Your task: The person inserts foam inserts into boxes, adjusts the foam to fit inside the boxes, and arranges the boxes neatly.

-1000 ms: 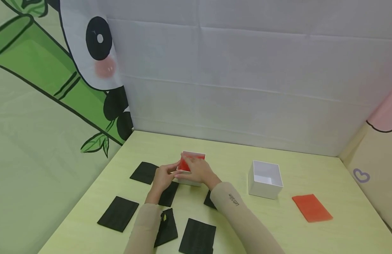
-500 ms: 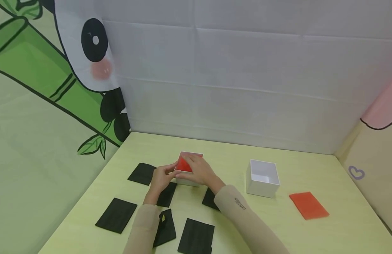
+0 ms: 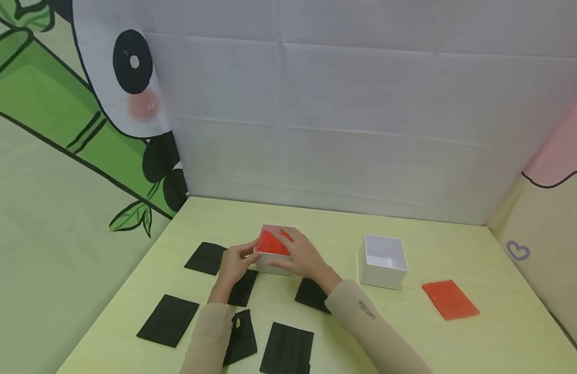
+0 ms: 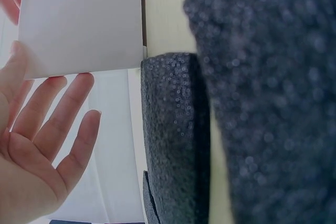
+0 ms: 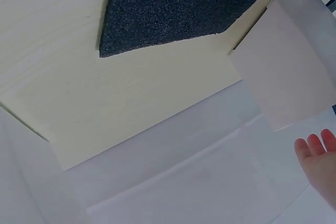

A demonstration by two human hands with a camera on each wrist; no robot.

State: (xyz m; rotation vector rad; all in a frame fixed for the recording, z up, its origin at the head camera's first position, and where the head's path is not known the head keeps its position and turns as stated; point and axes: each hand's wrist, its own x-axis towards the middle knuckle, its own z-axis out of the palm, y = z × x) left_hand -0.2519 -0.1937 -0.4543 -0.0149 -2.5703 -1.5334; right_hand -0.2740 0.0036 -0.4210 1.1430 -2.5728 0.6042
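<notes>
A white open-topped box (image 3: 273, 264) stands at the middle left of the table, with a red sheet (image 3: 271, 244) inside it near the rim. My left hand (image 3: 234, 264) holds the box at its near left corner, thumb on the near face and fingers along the left side. In the left wrist view those fingers (image 4: 58, 114) lie against the box wall. Over the right part of the box hovers my right hand (image 3: 301, 253), fingers spread and gently bent, fingertips overlapping the red sheet. The right wrist view has its fingertips (image 5: 315, 142) just off the box wall.
Several black foam sheets (image 3: 169, 320) lie around the forearms, one sheet (image 3: 311, 295) partly under the right sleeve. A second white box (image 3: 383, 259) stands to the right, open on top. Beyond it lies an orange-red sheet (image 3: 451, 299). A white wall cloth (image 3: 316, 130) borders the table's back.
My right hand has drawn back to the right, its fingers spreading, so more of the red sheet shows. The left hand keeps its place at the box. The head view has shifted slightly.
</notes>
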